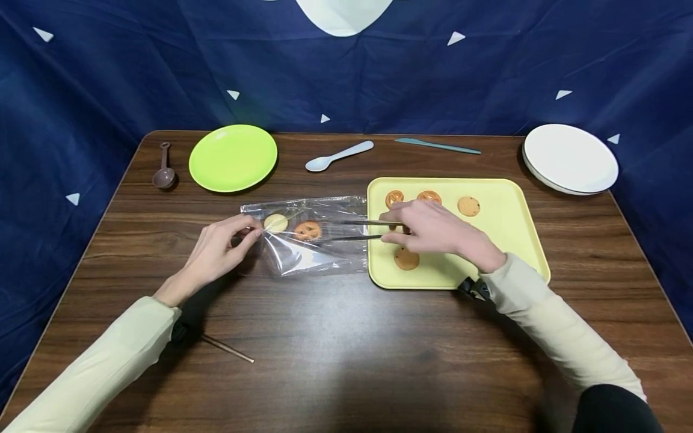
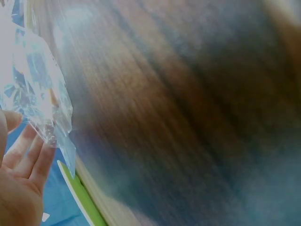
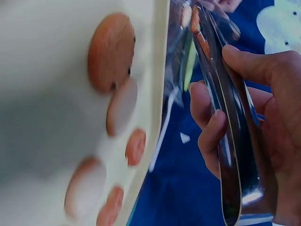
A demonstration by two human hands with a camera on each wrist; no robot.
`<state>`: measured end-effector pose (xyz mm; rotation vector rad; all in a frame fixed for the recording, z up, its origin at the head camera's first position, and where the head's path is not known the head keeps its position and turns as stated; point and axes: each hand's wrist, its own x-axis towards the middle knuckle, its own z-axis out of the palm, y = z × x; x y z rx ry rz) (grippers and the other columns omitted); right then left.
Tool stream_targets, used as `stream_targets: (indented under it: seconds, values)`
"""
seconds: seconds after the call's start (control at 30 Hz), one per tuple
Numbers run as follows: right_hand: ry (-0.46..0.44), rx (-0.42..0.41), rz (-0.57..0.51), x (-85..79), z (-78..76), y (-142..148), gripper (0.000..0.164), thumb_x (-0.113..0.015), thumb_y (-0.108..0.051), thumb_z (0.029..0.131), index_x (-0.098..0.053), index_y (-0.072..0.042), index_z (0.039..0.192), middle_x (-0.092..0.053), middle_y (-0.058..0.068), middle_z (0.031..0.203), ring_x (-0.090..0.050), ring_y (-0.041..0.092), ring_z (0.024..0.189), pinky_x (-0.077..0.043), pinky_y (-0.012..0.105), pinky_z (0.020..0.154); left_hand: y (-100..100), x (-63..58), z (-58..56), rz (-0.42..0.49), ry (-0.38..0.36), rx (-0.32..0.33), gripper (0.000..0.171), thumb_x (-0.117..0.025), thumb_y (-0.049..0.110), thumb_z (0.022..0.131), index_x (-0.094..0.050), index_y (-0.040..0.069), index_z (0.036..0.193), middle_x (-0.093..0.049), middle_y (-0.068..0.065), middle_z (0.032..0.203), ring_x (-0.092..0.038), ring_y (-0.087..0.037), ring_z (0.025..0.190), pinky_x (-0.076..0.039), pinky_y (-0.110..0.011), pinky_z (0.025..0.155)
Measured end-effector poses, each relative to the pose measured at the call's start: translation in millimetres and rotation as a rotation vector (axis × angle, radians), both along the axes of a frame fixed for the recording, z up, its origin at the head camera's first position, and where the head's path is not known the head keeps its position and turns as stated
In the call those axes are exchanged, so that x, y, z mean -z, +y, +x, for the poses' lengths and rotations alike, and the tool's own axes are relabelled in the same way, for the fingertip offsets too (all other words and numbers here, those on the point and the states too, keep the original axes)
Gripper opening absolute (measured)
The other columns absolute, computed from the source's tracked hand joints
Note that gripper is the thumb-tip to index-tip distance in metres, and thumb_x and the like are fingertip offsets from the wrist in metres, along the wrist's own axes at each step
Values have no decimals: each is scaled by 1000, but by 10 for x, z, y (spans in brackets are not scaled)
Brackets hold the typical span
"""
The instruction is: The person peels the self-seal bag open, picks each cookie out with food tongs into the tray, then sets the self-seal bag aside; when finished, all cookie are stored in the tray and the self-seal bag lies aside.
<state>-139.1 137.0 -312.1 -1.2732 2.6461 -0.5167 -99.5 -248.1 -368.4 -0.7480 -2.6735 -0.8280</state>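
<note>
My left hand [image 1: 219,243] pinches the left end of a clear plastic bag [image 1: 330,261] between thumb and fingers. Inside the bag lie a pale round cookie [image 1: 276,224] and a browner cookie [image 1: 307,231] with a pressed pattern. My right hand [image 1: 433,228] grips metal tongs [image 3: 230,127], which reach leftward into the bag's mouth. Their tips are by the browner cookie; whether they still squeeze it I cannot tell. Beneath my right hand is the yellow tray [image 1: 498,228], holding several cookies, among them a speckled one [image 1: 406,258]. The hand hides part of the tray.
Along the back are a brown measuring spoon [image 1: 164,176], a green plate [image 1: 233,157], a pale blue spoon [image 1: 338,156], a teal knife [image 1: 438,145] and stacked white dishes [image 1: 571,157]. A thin stick [image 1: 227,348] lies near my left sleeve.
</note>
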Motion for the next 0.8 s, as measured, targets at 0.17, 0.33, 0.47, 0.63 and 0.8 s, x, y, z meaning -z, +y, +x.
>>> stream_targets:
  seconds: [0.17, 0.33, 0.47, 0.63, 0.8]
  values:
    - [11, 44, -14, -70, 71, 318, 27, -64, -30, 90, -68, -8, 104, -60, -3, 83, -46, 6, 58, -41, 30, 54, -4, -10, 2, -1, -9, -9, 5, -61, 14, 91, -65, 14, 90, -63, 6, 87, -49, -10, 64, -38, -29, 52]
    - [37, 96, -26, -67, 182, 696, 30, -66, -27, 88, -68, -5, 107, -65, 0, 90, -48, 6, 58, -44, 31, 59, -4, -24, 6, -2, -9, -12, 4, -61, 14, 91, -65, 15, 89, -63, 6, 88, -49, -9, 63, -38, -28, 51]
    - [47, 123, -35, -45, 288, 1008, 28, -68, -22, 87, -68, -3, 108, -66, 0, 93, -54, 6, 65, -47, 33, 64, -3, -28, 4, -1, -10, -5, 4, -62, 13, 91, -65, 14, 89, -63, 6, 87, -47, -9, 61, -37, -27, 50]
    - [64, 158, -47, -54, 462, 1354, 23, -70, -18, 85, -69, -7, 105, -66, -5, 94, -57, 5, 76, -47, 29, 66, -8, -22, 7, -4, -11, -3, 4, -62, 13, 91, -65, 13, 89, -62, 6, 85, -46, -9, 60, -37, -26, 49]
    - [73, 201, -46, -46, 632, 1616, 23, -73, -15, 82, -69, -8, 103, -62, -11, 88, -50, 0, 67, -40, 17, 61, -12, -25, 7, -13, -21, -5, 5, -61, 13, 91, -64, 16, 89, -60, 8, 84, -47, -7, 58, -38, -26, 48]
